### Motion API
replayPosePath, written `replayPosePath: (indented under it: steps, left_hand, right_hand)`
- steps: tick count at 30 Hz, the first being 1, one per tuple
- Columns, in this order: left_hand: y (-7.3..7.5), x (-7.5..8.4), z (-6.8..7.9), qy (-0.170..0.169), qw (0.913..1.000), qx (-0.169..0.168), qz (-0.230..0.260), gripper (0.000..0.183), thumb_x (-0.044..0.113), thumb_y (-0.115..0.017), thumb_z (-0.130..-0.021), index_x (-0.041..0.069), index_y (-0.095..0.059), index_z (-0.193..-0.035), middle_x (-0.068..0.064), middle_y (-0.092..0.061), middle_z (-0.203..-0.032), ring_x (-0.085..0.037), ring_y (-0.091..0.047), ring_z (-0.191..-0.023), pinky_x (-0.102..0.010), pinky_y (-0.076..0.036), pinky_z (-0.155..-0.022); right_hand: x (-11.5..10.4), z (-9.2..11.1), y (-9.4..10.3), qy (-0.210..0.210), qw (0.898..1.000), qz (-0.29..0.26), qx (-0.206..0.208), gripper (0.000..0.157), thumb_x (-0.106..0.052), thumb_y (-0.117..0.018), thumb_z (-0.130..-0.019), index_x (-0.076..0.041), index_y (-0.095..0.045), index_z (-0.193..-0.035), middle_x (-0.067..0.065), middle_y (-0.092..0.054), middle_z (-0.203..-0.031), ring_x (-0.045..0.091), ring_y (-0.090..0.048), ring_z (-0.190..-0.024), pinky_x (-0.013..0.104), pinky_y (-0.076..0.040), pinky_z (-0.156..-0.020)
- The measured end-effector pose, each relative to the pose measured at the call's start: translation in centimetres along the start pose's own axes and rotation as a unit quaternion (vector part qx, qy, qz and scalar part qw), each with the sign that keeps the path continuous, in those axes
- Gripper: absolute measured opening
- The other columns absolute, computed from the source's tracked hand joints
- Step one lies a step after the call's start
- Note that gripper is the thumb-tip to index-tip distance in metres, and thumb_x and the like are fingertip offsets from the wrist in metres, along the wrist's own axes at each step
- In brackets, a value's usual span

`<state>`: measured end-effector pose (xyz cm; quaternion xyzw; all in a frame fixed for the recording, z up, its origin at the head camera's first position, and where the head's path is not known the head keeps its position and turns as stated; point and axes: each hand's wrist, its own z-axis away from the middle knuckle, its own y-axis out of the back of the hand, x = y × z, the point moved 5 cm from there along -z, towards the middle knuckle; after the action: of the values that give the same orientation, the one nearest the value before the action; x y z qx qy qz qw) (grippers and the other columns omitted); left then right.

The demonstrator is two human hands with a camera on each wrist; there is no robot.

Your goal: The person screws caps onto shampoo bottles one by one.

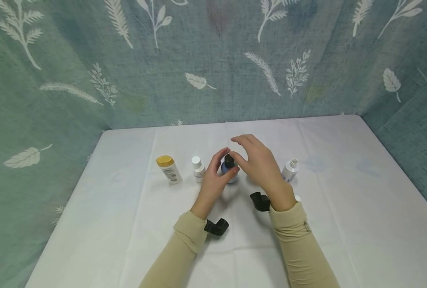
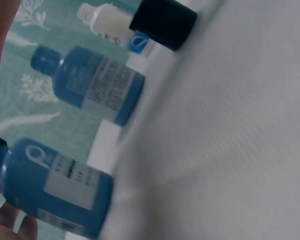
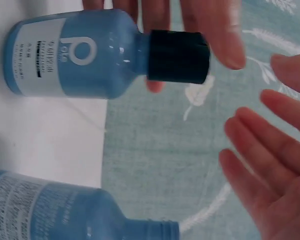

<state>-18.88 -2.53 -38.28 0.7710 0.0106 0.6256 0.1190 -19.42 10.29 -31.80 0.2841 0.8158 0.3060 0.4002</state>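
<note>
A blue bottle with a black cap stands upright between the two hands. My left hand curves around it: fingers pass behind the bottle, while the thumb lies in front and apart from the cap in the right wrist view. Just right of the cap, my right hand holds nothing, its fingers relaxed and thumb spread. Beside the capped bottle, an uncapped blue bottle shows its bare threaded neck; in the head view the right hand hides it. An uncapped white bottle stands beyond the right wrist.
Left of the hands stand a small white bottle and a white bottle with a yellow cap. A black cylindrical piece appears in the left wrist view. White cloth covers the table; a patterned curtain hangs behind.
</note>
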Motion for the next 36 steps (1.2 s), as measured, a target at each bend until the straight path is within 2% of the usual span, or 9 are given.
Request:
replayPosePath:
  steps: [4,7,12,15,22,25,30,33,36]
  left_hand:
    - [0.0,0.7,0.0,-0.033,0.9979,0.038,-0.041,0.059,0.029,-0.066,-0.08,0.027,-0.039,-0.132,0.008,-0.037,-0.136,-0.007,-0.026,-0.127,-0.035,-0.022,-0.103]
    - [0.0,1.7,0.1,-0.104,0.9894,0.077,-0.067,0.054,0.031,-0.065,-0.081,0.029,-0.042,-0.13,0.01,-0.038,-0.135,-0.009,-0.025,-0.128,-0.035,-0.023,-0.103]
    - [-0.6,6.7,1.8,-0.233,0.9658,0.108,-0.037,0.035,0.005,-0.056,-0.087,0.005,-0.051,-0.122,-0.006,-0.051,-0.124,-0.019,-0.044,-0.117,-0.035,-0.035,-0.097]
    - [-1.4,8.5,2.7,-0.254,0.9619,0.101,-0.003,0.034,-0.004,-0.051,-0.086,-0.002,-0.05,-0.119,-0.012,-0.053,-0.121,-0.022,-0.049,-0.11,-0.039,-0.039,-0.092]
    - [-4.2,7.9,3.9,-0.164,0.9846,0.053,0.032,0.054,-0.003,-0.047,-0.088,0.0,-0.026,-0.138,-0.005,-0.027,-0.143,-0.021,-0.026,-0.13,-0.041,-0.026,-0.102]
    - [-5.2,7.3,4.0,-0.119,0.9914,0.012,0.052,0.052,0.002,-0.045,-0.091,0.004,-0.025,-0.139,0.0,-0.028,-0.143,-0.018,-0.024,-0.13,-0.039,-0.022,-0.104]
    - [-6.3,6.0,3.5,-0.041,0.9956,-0.049,0.068,0.044,0.005,-0.039,-0.094,0.007,-0.03,-0.137,0.002,-0.033,-0.139,-0.013,-0.026,-0.129,-0.036,-0.02,-0.105]
    - [-6.9,4.9,2.9,-0.003,0.9969,-0.055,0.056,0.045,0.005,-0.041,-0.093,0.01,-0.031,-0.137,0.003,-0.033,-0.139,-0.01,-0.025,-0.129,-0.034,-0.019,-0.105]
    - [-7.7,3.1,2.0,0.047,0.9966,-0.056,0.039,0.049,0.01,-0.044,-0.093,0.019,-0.029,-0.138,0.008,-0.03,-0.14,-0.006,-0.021,-0.129,-0.034,-0.019,-0.105]
  right_hand:
    - [0.2,0.1,1.2,0.02,0.998,-0.028,0.046,0.033,-0.024,-0.06,-0.086,-0.012,-0.056,-0.116,0.0,-0.054,-0.111,0.013,-0.053,-0.096,0.032,-0.046,-0.075]
    - [0.5,0.1,2.0,0.019,0.997,-0.055,0.057,0.033,-0.023,-0.059,-0.087,-0.012,-0.055,-0.118,-0.001,-0.054,-0.112,0.014,-0.054,-0.098,0.031,-0.045,-0.078]
    - [1.1,0.3,2.8,0.011,0.995,-0.091,0.032,0.032,-0.025,-0.055,-0.089,-0.013,-0.054,-0.119,-0.001,-0.054,-0.114,0.015,-0.055,-0.099,0.031,-0.044,-0.084]
    - [1.5,0.8,3.0,0.004,0.995,-0.1,0.003,0.033,-0.025,-0.054,-0.089,-0.012,-0.054,-0.12,-0.001,-0.053,-0.116,0.015,-0.055,-0.1,0.032,-0.045,-0.084]
    - [2.8,2.5,3.9,0.004,0.994,-0.102,-0.039,0.039,-0.022,-0.057,-0.088,-0.013,-0.05,-0.125,-0.002,-0.051,-0.123,0.014,-0.052,-0.106,0.031,-0.045,-0.085]
    - [3.6,3.5,4.7,-0.005,0.991,-0.115,-0.074,0.04,-0.022,-0.056,-0.088,-0.016,-0.048,-0.127,-0.003,-0.049,-0.125,0.014,-0.052,-0.106,0.03,-0.045,-0.085]
    - [5.6,5.7,6.3,-0.065,0.966,-0.152,-0.197,0.041,-0.034,-0.053,-0.089,-0.025,-0.046,-0.128,-0.004,-0.05,-0.125,0.018,-0.054,-0.105,0.035,-0.046,-0.084]
    - [6.4,6.7,6.3,-0.091,0.944,-0.16,-0.274,0.041,-0.037,-0.053,-0.089,-0.022,-0.048,-0.127,-0.002,-0.052,-0.123,0.019,-0.053,-0.106,0.038,-0.045,-0.083]
    - [6.7,7.4,5.2,-0.093,0.929,-0.145,-0.327,0.042,-0.036,-0.053,-0.088,-0.017,-0.049,-0.125,0.0,-0.053,-0.121,0.017,-0.053,-0.106,0.037,-0.045,-0.083]
